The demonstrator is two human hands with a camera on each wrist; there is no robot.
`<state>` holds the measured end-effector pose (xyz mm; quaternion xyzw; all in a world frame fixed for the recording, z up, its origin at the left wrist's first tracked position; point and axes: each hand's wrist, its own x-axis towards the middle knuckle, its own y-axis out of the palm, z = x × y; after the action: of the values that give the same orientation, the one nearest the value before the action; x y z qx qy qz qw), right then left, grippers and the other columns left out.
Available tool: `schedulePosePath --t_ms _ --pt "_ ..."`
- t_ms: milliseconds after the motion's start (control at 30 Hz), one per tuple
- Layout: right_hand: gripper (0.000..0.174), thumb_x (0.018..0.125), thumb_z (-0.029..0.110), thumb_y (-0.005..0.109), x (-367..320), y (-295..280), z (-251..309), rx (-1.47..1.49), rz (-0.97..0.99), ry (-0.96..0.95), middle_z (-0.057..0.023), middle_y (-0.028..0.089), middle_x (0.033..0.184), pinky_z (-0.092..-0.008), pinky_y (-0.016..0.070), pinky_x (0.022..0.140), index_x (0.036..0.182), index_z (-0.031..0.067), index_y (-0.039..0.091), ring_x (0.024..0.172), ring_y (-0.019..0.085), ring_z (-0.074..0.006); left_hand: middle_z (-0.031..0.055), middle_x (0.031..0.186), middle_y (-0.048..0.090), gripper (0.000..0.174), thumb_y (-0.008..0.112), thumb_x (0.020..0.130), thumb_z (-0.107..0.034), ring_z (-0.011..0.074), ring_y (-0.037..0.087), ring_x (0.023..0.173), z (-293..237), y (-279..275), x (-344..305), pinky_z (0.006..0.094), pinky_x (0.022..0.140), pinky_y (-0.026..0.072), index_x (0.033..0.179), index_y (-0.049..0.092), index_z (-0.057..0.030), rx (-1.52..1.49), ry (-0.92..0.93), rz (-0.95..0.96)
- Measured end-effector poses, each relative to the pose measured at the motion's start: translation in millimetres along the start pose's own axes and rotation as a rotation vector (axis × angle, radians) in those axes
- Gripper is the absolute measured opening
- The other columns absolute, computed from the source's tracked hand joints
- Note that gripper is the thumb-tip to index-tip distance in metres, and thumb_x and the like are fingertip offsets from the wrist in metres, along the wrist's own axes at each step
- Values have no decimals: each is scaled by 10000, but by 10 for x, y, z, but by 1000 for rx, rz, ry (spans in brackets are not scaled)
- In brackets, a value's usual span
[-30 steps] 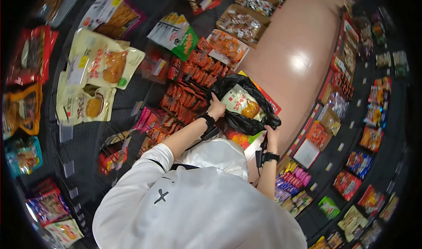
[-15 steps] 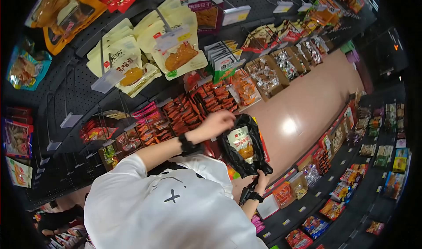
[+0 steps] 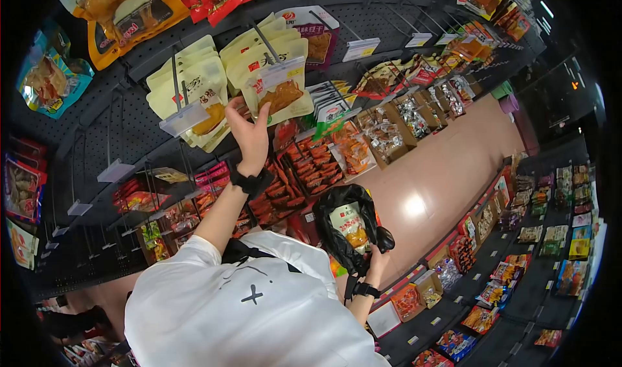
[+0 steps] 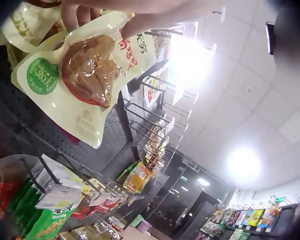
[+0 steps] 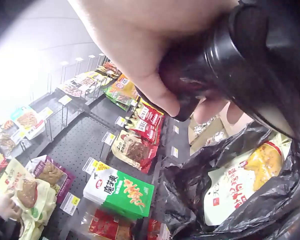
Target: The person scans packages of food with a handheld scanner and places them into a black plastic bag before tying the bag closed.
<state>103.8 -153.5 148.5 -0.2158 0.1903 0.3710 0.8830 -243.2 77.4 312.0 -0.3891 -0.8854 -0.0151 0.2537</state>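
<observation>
With left hand (image 3: 249, 137), reaches up to the lower edge of a hanging pack (image 3: 282, 94), with thumb apart from fingers; cannot tell if pinching. With right hand (image 3: 378, 262), held lower, grips the bunched rim of a black bag (image 3: 353, 194), with 1 bagged pack (image 3: 348, 222) visible inside.

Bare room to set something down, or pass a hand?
Set down: aisle floor, seen between the black bag and right-hand shelving. Pass a hand: likely pegboard between the teal packet and cream packets, minding tagged hooks. Crowded: cream packets, where the left hand is; red packets below.
</observation>
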Motion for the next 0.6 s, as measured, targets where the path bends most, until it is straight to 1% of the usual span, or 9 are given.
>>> schedulePosePath --t_ms 67,133,167,233,267,333,367,567,600 --pt "220 710 57 612 -126 -9 29 18 0 -10 -49 535 688 -229 429 383 907 9 527 428 497 -131 132 1032 456 505 713 752 -182 190 492 900 25 116 11 309 767 408 1070 375 18 -127 -39 -55" --pt "211 706 55 613 -205 -13 24 34 2 -23 -49 533 688 -227 428 381 894 2 531 429 496 -132 112 948 494 504 743 720 -182 179 517 824 42 181 28 309 719 422 1030 397 14 137 33 -180" --pt "211 715 60 610 -213 -63 -36 32 5 -20 -57 545 693 -228 425 380 903 -7 540 425 500 -129 112 948 494 504 743 720 -182 179 517 824 43 197 28 309 719 422 1030 397 14 131 31 -181" --pt "216 717 58 615 -293 -93 -14 52 8 -18 -65 559 701 -227 419 371 908 -17 549 424 505 -127 119 862 487 476 770 672 -209 252 505 763 0 222 35 347 692 413 949 453 13 41 -100 -164" --pt "216 717 58 615 -264 -119 -57 53 4 -23 -65 559 701 -227 419 371 908 -17 549 424 505 -127 119 862 487 476 770 672 -209 252 505 763 -18 223 36 347 692 413 949 453 13 35 -101 -164" --pt "221 709 42 616 -194 -186 -266 41 -39 12 -65 564 708 -232 423 370 913 -12 551 424 505 -130 129 784 547 376 758 678 -207 280 548 716 -47 191 31 366 654 427 876 524 12 91 121 -187" --pt "146 717 59 616 -161 -204 -356 33 -56 -11 -53 534 643 -229 401 364 821 -21 551 419 492 -134 129 784 547 376 758 678 -207 280 548 716 -77 172 24 366 654 427 876 524 12 88 123 -186" --pt "149 717 63 615 -251 -151 -297 -15 -89 23 -55 530 628 -234 400 366 820 -24 550 405 486 -132 171 770 590 293 730 700 -202 315 573 706 -133 87 -22 351 653 440 833 585 15 -18 80 -104" --pt "149 717 63 615 -247 -140 -296 -11 -92 23 -55 530 628 -234 400 366 820 -24 550 405 486 -132 145 808 615 279 708 729 -166 245 588 728 -115 60 -8 323 670 444 881 577 27 -4 64 -74"
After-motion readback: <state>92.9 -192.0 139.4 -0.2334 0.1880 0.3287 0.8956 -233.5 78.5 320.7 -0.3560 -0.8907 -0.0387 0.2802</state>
